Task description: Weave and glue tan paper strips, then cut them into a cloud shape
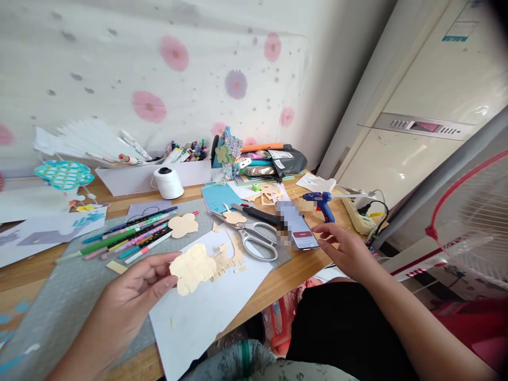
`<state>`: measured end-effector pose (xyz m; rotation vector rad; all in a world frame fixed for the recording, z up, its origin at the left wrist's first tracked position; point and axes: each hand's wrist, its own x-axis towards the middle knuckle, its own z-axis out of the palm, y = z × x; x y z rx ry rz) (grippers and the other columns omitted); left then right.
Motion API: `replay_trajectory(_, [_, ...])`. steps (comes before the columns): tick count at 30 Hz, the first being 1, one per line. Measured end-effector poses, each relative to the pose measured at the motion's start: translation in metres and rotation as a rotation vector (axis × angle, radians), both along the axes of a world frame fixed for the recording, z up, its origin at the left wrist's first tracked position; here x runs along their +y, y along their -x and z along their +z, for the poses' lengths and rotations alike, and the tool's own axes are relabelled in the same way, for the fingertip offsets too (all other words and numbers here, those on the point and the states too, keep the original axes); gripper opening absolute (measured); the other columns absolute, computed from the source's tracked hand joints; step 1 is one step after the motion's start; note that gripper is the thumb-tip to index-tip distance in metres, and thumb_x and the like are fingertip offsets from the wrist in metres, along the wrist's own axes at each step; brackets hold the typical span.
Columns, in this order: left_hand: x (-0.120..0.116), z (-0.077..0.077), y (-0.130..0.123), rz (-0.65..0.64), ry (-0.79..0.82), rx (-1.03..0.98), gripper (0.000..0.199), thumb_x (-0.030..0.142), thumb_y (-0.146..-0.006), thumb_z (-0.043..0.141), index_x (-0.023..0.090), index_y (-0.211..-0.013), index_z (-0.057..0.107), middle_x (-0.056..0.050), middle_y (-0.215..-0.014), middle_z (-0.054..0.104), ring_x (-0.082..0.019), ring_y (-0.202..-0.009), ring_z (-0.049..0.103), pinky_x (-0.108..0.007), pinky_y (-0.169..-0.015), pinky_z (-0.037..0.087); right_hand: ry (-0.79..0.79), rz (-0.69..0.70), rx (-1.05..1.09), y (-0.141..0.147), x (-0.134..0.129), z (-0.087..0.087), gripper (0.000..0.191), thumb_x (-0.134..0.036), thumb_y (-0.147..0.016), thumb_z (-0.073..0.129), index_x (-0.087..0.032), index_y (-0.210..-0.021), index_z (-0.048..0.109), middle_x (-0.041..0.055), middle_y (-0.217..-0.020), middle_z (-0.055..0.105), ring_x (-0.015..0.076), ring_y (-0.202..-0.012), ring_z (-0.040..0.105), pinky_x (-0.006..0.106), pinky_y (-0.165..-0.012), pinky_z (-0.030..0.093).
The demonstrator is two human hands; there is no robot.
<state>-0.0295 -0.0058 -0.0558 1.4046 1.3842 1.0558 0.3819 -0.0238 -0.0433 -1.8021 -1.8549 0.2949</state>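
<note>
A cream flower-shaped paper cutout (193, 269) with small strips stuck over it is pinched at its left edge by my left hand (138, 283). It is held above a white paper sheet (206, 328) that bears cut strips and scraps (228, 259). My right hand (343, 247) reaches to the table's right edge, fingers spread, by the lower right corner of a phone (296, 225); whether a fingertip touches it I cannot tell. Grey-handled scissors (257, 241) lie left of the phone. Another plain flower cutout (183, 225) rests beside several markers (127, 238).
Behind the phone stands a blue glue gun (320, 203). At the right is a power strip (357, 214) with cords, and a fan (476, 217) beyond. A white thread spool (168, 183) and a pen box (154, 174) line the back. A black-handled cutter (260, 215) lies near the scissors.
</note>
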Motion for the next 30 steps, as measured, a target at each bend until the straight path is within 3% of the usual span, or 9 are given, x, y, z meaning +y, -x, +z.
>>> replay_trajectory(3, [-0.013, 0.004, -0.008, 0.043, -0.096, -0.069, 0.031, 0.032, -0.072, 0.076, 0.019, -0.1, 0.069, -0.001, -0.078, 0.067, -0.016, -0.072, 0.06, -0.024, -0.064, 0.05, -0.025, 0.106, 0.034, 0.026, -0.005, 0.012, 0.024, -0.032, -0.088, 0.051, -0.019, -0.104, 0.065, 0.0101, -0.1, 0.068, 0.0248, -0.088, 0.062, 0.041, -0.081, 0.048])
replay_trajectory(6, [-0.025, 0.007, -0.016, 0.02, -0.133, -0.142, 0.028, 0.03, -0.073, 0.075, 0.019, -0.098, 0.071, -0.001, -0.074, 0.066, -0.015, -0.069, 0.06, -0.022, -0.06, 0.05, 0.003, 0.272, 0.142, 0.067, -0.012, 0.028, 0.022, -0.034, -0.09, 0.053, -0.021, -0.103, 0.065, 0.0073, -0.099, 0.068, 0.0206, -0.09, 0.061, 0.035, -0.083, 0.048])
replay_trajectory(9, [-0.036, 0.01, -0.023, -0.017, -0.134, -0.199, 0.028, 0.028, -0.075, 0.075, 0.019, -0.101, 0.071, -0.002, -0.078, 0.068, -0.016, -0.072, 0.062, -0.022, -0.063, 0.051, 0.158, 0.44, 0.435, 0.112, -0.018, 0.035, 0.023, -0.035, -0.087, 0.059, -0.018, -0.102, 0.065, 0.0074, -0.096, 0.068, 0.0193, -0.086, 0.06, 0.032, -0.078, 0.047])
replay_trajectory(13, [-0.049, 0.014, -0.027, -0.062, -0.127, -0.226, 0.026, 0.027, -0.076, 0.075, 0.02, -0.101, 0.07, -0.002, -0.081, 0.07, -0.015, -0.074, 0.063, -0.022, -0.065, 0.051, 0.321, 0.457, 0.779, 0.154, -0.025, 0.03, 0.025, -0.041, -0.082, 0.063, -0.016, -0.088, 0.064, 0.0043, -0.079, 0.063, 0.0163, -0.072, 0.056, 0.03, -0.068, 0.044])
replay_trajectory(17, [-0.059, 0.015, -0.03, -0.088, -0.096, -0.255, 0.025, 0.027, -0.077, 0.073, 0.02, -0.1, 0.07, -0.001, -0.078, 0.069, -0.014, -0.072, 0.063, -0.021, -0.064, 0.051, 0.359, 0.434, 0.881, 0.166, -0.029, 0.024, 0.029, -0.044, -0.08, 0.063, -0.018, -0.07, 0.057, -0.0007, -0.063, 0.057, 0.0121, -0.06, 0.051, 0.027, -0.061, 0.042])
replay_trajectory(22, [-0.069, 0.023, -0.037, -0.047, -0.054, -0.393, 0.03, 0.027, -0.077, 0.072, 0.02, -0.106, 0.066, 0.0, -0.077, 0.07, -0.014, -0.071, 0.064, -0.022, -0.066, 0.051, 0.369, 0.367, 0.952, 0.166, -0.031, 0.026, 0.029, -0.043, -0.076, 0.067, -0.018, -0.067, 0.056, -0.0018, -0.058, 0.057, 0.0105, -0.055, 0.051, 0.025, -0.058, 0.041])
replay_trajectory(30, [-0.068, 0.029, -0.041, 0.0, -0.11, -0.3, 0.016, 0.024, -0.076, 0.071, 0.019, -0.091, 0.072, 0.0, -0.075, 0.069, -0.013, -0.07, 0.062, -0.021, -0.065, 0.05, 0.378, 0.357, 0.968, 0.167, -0.032, 0.024, 0.028, -0.043, -0.074, 0.068, -0.018, -0.065, 0.057, -0.002, -0.056, 0.058, 0.0105, -0.054, 0.051, 0.024, -0.057, 0.041])
